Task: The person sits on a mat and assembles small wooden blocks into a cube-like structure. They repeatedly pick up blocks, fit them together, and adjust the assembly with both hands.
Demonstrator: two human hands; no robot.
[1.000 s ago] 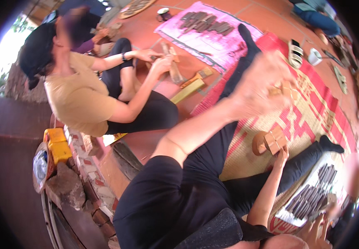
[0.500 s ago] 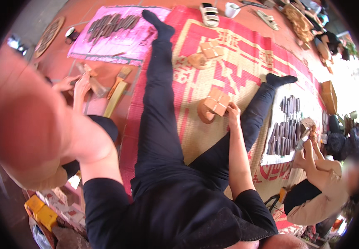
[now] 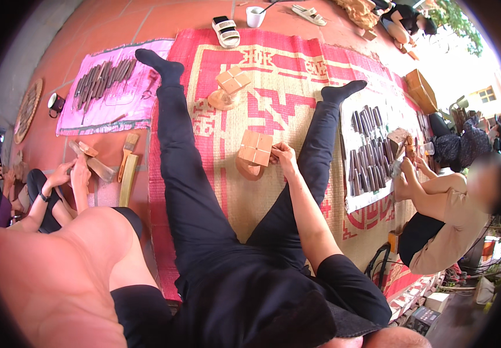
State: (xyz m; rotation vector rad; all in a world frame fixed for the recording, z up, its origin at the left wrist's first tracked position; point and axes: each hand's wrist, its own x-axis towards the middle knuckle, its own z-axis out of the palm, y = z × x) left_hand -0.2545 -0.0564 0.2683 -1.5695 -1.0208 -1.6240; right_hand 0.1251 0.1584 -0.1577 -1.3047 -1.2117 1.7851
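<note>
My right hand (image 3: 284,158) reaches out between my spread legs. Its fingers are closed on the right edge of a square wooden block (image 3: 257,144) with pale crossing lines on top. Beneath the block, a rounded wooden base (image 3: 250,170) rests on the patterned mat (image 3: 221,197). Farther off on the mat, a second lined block (image 3: 233,79) sits on another rounded wooden base (image 3: 224,100). My left arm (image 3: 97,249) bends back close to the camera at the lower left, large and blurred, and its hand lies outside the picture.
Left, a pink cloth (image 3: 131,110) bears many chisels; a brush (image 3: 127,152) and a wooden bar (image 3: 125,188) lie nearer, beside a co-worker's hands (image 3: 71,177). Right, chisels cover a white cloth (image 3: 359,200) by a seated person (image 3: 445,232). A sandal (image 3: 226,33) and white cup (image 3: 255,18) stand beyond.
The view has swung, so the mat and blocks appear farther left. My left arm has shifted lower in the picture. My right hand stays at the edge of the same block.
</note>
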